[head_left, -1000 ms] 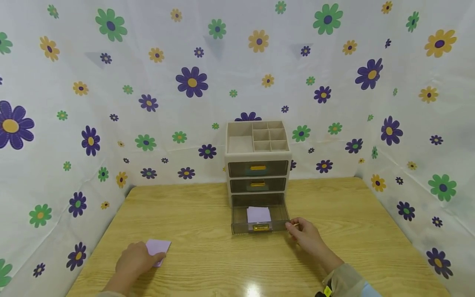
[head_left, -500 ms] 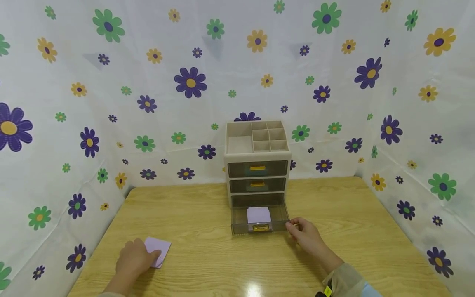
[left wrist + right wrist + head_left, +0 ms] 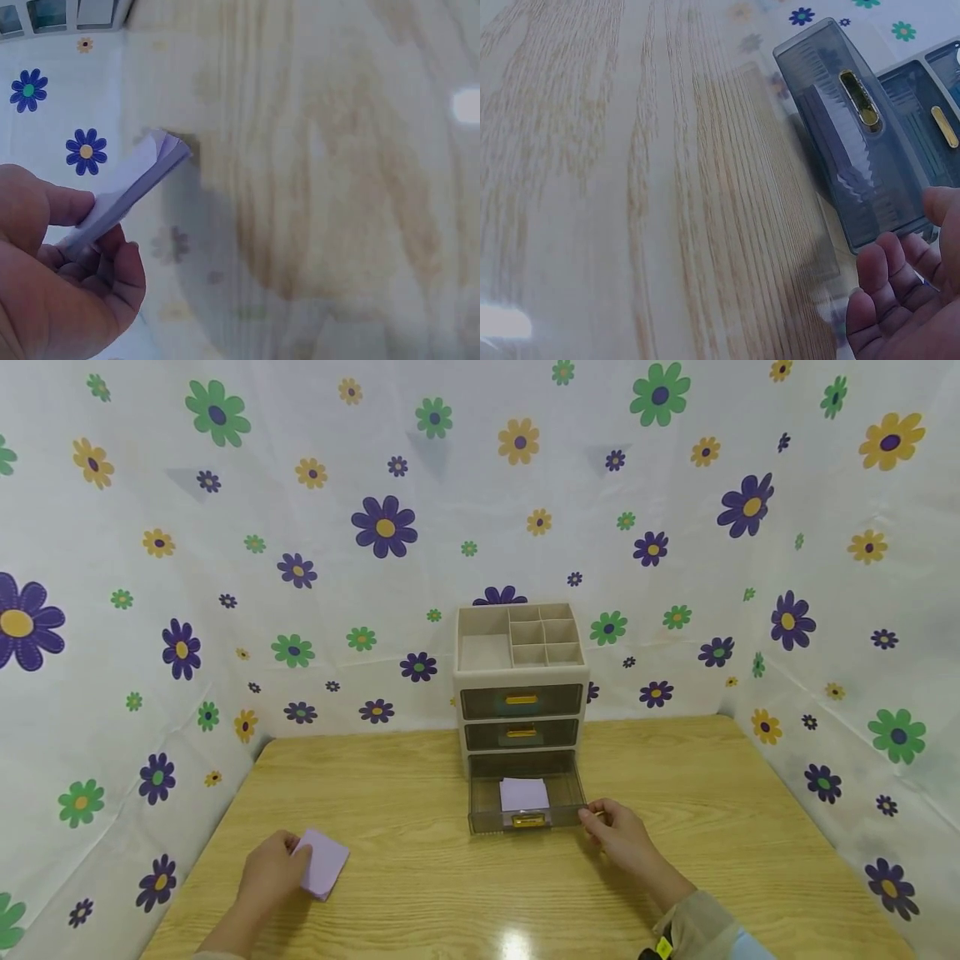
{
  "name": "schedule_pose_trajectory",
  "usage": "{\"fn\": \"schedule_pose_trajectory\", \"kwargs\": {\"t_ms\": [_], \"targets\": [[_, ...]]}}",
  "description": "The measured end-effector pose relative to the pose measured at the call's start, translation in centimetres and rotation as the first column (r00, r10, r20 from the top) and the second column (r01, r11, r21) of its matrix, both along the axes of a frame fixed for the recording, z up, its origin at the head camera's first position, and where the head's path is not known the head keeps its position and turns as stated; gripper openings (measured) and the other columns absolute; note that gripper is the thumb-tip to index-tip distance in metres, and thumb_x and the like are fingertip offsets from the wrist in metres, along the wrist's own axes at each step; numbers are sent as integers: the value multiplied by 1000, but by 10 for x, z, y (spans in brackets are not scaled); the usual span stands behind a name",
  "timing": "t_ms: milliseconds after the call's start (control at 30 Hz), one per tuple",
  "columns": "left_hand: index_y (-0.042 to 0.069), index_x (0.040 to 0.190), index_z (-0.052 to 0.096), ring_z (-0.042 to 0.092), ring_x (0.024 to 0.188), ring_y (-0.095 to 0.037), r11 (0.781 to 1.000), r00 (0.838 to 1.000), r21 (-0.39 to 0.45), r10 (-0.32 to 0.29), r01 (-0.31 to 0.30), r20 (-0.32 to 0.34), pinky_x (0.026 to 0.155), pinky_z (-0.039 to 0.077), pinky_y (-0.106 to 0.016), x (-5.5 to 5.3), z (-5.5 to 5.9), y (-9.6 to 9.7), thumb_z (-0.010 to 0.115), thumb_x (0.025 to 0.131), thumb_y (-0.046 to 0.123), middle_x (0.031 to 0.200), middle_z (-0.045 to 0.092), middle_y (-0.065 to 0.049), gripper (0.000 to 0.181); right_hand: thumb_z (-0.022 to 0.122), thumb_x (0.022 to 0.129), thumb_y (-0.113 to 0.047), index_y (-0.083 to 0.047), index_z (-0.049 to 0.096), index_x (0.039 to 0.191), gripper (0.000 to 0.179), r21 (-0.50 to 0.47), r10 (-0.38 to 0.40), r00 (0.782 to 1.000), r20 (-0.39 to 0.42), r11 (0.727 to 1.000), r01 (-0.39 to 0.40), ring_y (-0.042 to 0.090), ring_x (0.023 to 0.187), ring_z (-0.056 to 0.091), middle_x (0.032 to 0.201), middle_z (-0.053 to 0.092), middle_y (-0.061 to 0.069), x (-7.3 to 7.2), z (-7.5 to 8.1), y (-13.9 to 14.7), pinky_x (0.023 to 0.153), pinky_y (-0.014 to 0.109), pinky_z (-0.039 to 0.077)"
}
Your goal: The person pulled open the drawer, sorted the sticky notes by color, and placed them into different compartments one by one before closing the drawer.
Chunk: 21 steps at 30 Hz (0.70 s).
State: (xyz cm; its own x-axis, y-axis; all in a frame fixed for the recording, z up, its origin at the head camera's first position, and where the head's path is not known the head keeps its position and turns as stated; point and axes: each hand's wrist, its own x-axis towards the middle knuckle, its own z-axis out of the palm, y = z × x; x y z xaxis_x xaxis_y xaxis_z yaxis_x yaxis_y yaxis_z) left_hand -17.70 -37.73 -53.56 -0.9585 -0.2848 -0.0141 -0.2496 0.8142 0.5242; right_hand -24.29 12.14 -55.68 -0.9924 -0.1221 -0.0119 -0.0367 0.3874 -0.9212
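Note:
My left hand pinches a stack of lilac sticky notes by its near left edge, thumb on top, at the table's left. In the left wrist view the stack is seen edge-on, its sheets slightly fanned at the far corner. My right hand grips the front right corner of the bottom drawer, which is pulled out of the beige desk organizer. Inside the drawer lies another lilac stack. In the right wrist view, the thumb and fingertips meet the smoky drawer at its corner.
Two upper drawers with gold handles are closed. The organizer's top has one large compartment and several small ones. A flowered cloth hangs behind and on both sides of the wooden table.
The left hand has lifted and turned its lilac stack, so more of the stack shows beyond the fingers. The right hand and the drawer have stayed in place.

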Motion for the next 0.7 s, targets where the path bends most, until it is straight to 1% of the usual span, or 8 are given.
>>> {"fn": "schedule_pose_trajectory", "kwargs": {"t_ms": [100,167,233,333,400,467,600,700], "targets": [[-10,108,55,58,87,-33,999,1000,49,-3,4,-26,73,48,-44,-3,5,5,51,93,16,96,61,-22,31,61,96,-30,-1,61,105,31,1,-5,1000,7,1000,5,22,70,59,77,61,11,0,1,0,55,27,45],[-11,114,53,58,85,-30,992,999,125,2,2,-37,68,49,-39,-6,11,11,51,94,16,97,61,-21,33,61,95,-30,0,61,105,31,2,-7,1000,8,1000,7,22,70,59,77,61,11,0,1,0,54,27,45],[-11,120,52,58,81,-26,974,999,225,7,3,-42,62,50,-33,-8,18,19,51,95,16,97,60,-19,36,61,95,-30,0,61,105,31,6,-8,1000,7,1000,8,22,70,59,77,61,11,0,1,0,54,27,45],[-9,128,47,57,79,-21,918,999,397,2,12,-36,61,50,-29,-12,28,35,50,97,16,100,57,-18,41,62,95,-31,0,61,105,32,14,-3,1000,5,1000,3,22,70,59,77,61,11,-1,2,0,53,26,44],[-7,132,44,57,80,-20,875,999,483,-16,32,-36,63,51,-29,-16,35,45,50,98,17,102,54,-17,42,62,95,-32,-1,62,105,33,22,1,1000,5,1000,-1,22,70,60,77,61,11,-1,3,1,53,26,44],[-5,133,42,58,82,-20,837,998,544,-39,56,-42,67,51,-30,-19,41,56,49,99,18,105,54,-18,42,62,95,-32,-1,62,105,33,28,2,1000,15,1000,-2,22,72,61,78,62,11,-1,4,1,54,27,45],[-3,132,42,59,84,-21,787,994,607,-78,105,-70,69,52,-31,-25,51,76,48,100,16,109,54,-20,38,61,95,-35,-2,62,106,34,49,1,1000,26,999,-3,23,74,61,80,62,11,-1,5,1,57,28,47],[-4,129,43,60,84,-22,761,992,636,-97,129,-86,69,53,-33,-29,56,90,48,100,13,109,56,-20,35,61,94,-37,-3,62,106,36,59,0,1000,27,998,-2,23,74,61,81,63,11,0,5,2,58,29,48]]}}
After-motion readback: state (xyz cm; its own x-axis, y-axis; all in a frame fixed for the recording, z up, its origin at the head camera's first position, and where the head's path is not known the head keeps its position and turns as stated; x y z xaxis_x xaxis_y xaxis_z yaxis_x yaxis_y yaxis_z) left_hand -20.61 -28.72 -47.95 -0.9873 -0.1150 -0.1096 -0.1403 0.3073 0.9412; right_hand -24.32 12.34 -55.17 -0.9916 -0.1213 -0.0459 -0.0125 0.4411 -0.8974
